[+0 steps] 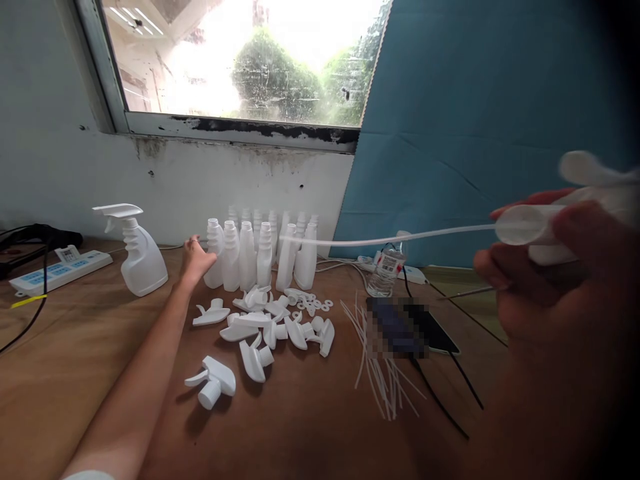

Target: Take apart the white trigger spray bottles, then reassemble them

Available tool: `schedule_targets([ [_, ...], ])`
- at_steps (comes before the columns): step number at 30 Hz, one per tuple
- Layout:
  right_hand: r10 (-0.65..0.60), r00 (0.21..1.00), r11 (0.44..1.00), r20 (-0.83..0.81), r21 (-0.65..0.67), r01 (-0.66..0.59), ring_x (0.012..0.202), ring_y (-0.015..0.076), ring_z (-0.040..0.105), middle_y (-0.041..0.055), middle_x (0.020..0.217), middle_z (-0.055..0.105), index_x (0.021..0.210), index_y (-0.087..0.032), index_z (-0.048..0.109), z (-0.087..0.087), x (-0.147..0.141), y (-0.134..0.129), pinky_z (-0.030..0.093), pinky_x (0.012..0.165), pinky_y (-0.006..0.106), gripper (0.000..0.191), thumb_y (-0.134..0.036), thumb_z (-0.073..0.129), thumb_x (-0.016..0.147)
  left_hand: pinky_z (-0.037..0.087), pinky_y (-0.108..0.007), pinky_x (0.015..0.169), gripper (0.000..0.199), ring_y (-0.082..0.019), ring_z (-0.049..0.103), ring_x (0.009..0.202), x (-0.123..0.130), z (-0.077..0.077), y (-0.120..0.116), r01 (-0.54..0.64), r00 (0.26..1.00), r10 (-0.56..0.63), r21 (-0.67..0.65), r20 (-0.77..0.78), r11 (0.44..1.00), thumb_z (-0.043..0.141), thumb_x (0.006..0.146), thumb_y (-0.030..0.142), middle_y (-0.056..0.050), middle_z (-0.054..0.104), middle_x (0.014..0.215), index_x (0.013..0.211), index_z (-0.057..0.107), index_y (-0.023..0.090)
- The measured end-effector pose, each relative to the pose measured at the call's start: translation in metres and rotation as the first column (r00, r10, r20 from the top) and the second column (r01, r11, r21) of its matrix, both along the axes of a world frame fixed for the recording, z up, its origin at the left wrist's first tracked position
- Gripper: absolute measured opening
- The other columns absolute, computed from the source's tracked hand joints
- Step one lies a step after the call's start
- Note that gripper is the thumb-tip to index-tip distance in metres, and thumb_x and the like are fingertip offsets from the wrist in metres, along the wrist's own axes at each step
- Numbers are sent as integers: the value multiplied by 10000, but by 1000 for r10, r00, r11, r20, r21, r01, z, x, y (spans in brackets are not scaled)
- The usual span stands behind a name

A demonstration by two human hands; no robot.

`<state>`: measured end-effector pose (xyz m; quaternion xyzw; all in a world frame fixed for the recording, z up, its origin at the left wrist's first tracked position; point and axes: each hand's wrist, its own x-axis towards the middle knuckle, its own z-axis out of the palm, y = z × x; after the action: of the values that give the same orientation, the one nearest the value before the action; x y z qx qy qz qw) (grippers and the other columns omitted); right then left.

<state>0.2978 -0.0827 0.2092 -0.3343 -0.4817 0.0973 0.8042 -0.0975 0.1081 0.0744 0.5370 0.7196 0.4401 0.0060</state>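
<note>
Close to the camera on the right, my right hand (545, 267) is closed round a white spray head (523, 225). A long thin white tube (400, 237) extends leftward from its collar. My left hand (197, 259) reaches to the leftmost of the white open-necked bottles (215, 253), thumb and fingers apart around its left side; whether it touches is unclear. Several more bottles stand in rows beside it. In front of them lie loose spray heads (257, 360) and small white rings (313, 305). A bundle of thin white tubes (383, 383) rests to their right.
An assembled spray bottle (145, 260) stands at the left, near a power strip (63, 270) with cables. At the right are a clear bottle (385, 270), a dark phone-like device (435, 330) and black cables. A wall and window rise behind the table.
</note>
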Motion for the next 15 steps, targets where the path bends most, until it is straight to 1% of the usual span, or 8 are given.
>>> schedule_targets([
  [2,18,999,999,30,-51,-16,385,80,394,43,630,596,684,-161,668,-3,-4,0,276,345,278,129,-261,732,633,472,-363,918,627,-255,596,1028,10,18,-12,-10,1000,12,132,-8,991,576,688,142,-174,532,1247,1295,423,105],
  [3,22,998,995,62,-100,-15,406,95,432,48,622,600,693,-155,685,-5,-7,1,293,343,269,164,-269,773,613,491,-344,873,567,-217,618,927,18,29,-21,23,1000,-21,224,-11,974,553,721,150,-140,568,1185,1276,440,129],
  [5,42,985,971,169,-240,0,432,104,460,33,596,584,745,-160,713,-9,-11,4,306,336,242,263,-322,832,576,515,-311,780,397,-171,618,789,39,49,-42,189,982,-188,341,-36,921,516,779,167,-76,630,1010,1175,517,160],
  [7,104,947,925,302,-380,19,434,87,438,-4,566,538,805,-180,722,-13,-17,7,310,334,212,333,-375,845,564,519,-288,733,258,-164,618,811,65,66,-68,361,929,-362,395,-75,845,496,831,192,-58,641,952,1077,569,172],
  [9,216,888,880,406,-475,3,428,67,410,-34,558,501,852,-202,711,-17,-24,11,315,338,191,354,-393,835,581,523,-286,733,242,-157,616,849,92,77,-93,502,861,-479,445,-172,741,487,860,185,-53,633,974,1091,558,180],
  [11,329,833,843,446,-535,-46,428,61,412,-44,582,504,901,-218,687,-20,-31,15,323,343,181,374,-392,823,599,524,-305,771,290,-161,600,923,115,82,-116,642,765,-548,475,-339,602,494,868,167,-74,599,1072,1157,523,182],
  [13,415,786,812,458,-576,-94,431,67,432,-46,605,517,960,-224,661,-23,-38,18,327,347,179,418,-399,815,614,509,-352,854,389,-194,551,1067,133,82,-132,752,659,-552,459,-510,474,529,867,169,-110,528,1209,1249,456,190],
  [15,452,762,806,464,-579,-125,436,72,445,-43,611,519,992,-221,644,-24,-44,20,322,354,180,433,-415,801,638,480,-403,917,442,-223,494,1151,144,79,-141,802,598,-500,460,-627,383,578,863,207,-122,481,1258,1274,416,214],
])
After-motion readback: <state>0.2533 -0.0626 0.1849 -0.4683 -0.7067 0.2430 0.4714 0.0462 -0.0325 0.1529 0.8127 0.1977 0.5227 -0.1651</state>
